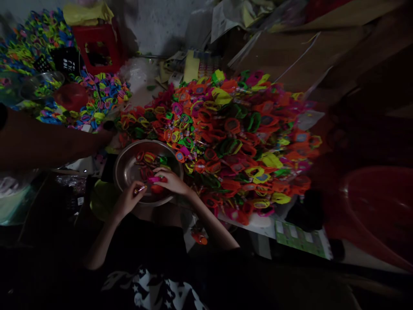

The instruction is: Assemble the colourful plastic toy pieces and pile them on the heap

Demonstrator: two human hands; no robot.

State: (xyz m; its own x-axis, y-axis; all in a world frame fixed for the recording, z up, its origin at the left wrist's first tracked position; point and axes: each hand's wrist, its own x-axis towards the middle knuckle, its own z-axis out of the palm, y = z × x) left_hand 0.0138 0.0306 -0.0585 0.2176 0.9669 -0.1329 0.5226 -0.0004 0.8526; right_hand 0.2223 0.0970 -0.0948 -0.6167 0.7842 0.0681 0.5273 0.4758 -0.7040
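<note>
Over a metal bowl [121,170] on my lap, both of my hands work close together. Between the fingertips of my left hand [128,200] is a small shiny piece [140,189], too small to name. Bright pink plastic, which looks like a toy watch [154,179], is pinched in my right hand [172,181]. Inside the bowl lie several red, yellow and green toy watches [149,157], partly hidden behind my fingers. A large heap of orange, yellow, green and pink toy watches [232,146] rises to the right of the bowl.
From the left reaches another person's arm [54,142]. Blue, yellow and pink plastic pieces [38,38] are piled at the far left, near a red stool [98,47] and a red bowl [71,96]. A large red basin [377,206] stands right; cardboard [297,56] is behind.
</note>
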